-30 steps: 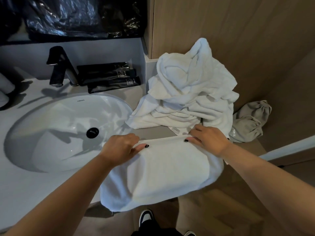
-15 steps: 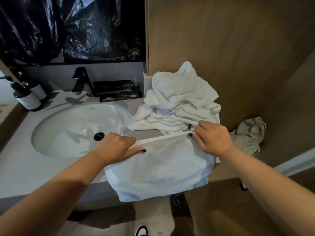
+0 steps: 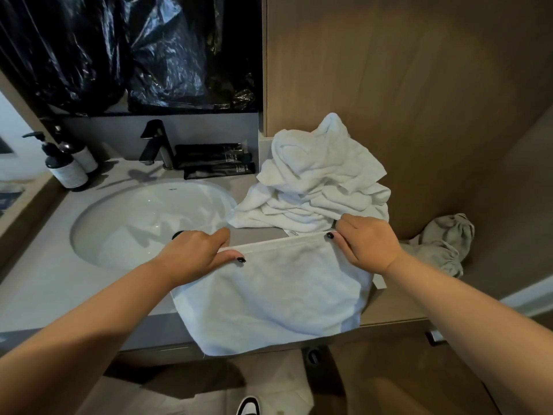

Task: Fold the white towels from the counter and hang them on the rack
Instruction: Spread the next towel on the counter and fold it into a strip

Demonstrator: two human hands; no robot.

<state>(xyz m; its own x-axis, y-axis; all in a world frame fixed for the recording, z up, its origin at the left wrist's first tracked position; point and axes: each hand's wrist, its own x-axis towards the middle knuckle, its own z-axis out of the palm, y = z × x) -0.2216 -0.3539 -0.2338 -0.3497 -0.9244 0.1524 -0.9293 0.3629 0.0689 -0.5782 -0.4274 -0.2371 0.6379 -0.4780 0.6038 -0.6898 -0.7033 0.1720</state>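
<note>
Your left hand (image 3: 199,253) and right hand (image 3: 363,242) pinch one white terry towel (image 3: 269,298) mid-fold on the desk (image 3: 36,283); the crumpled white towel heap (image 3: 320,181) behind awaits, nothing hung.

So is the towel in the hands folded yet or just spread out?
Cannot tell: the towel hangs flat over the counter edge, both hands pinching its top hem.

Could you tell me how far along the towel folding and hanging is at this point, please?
Early on. No rack or hung towel is in view, so nothing looks finished. In hand: the left hand and right hand pinch the top edge of one white towel, which drapes over the counter edge. Left: finishing and hanging it, then the crumpled pile of white towels behind it beside the sink.
</note>
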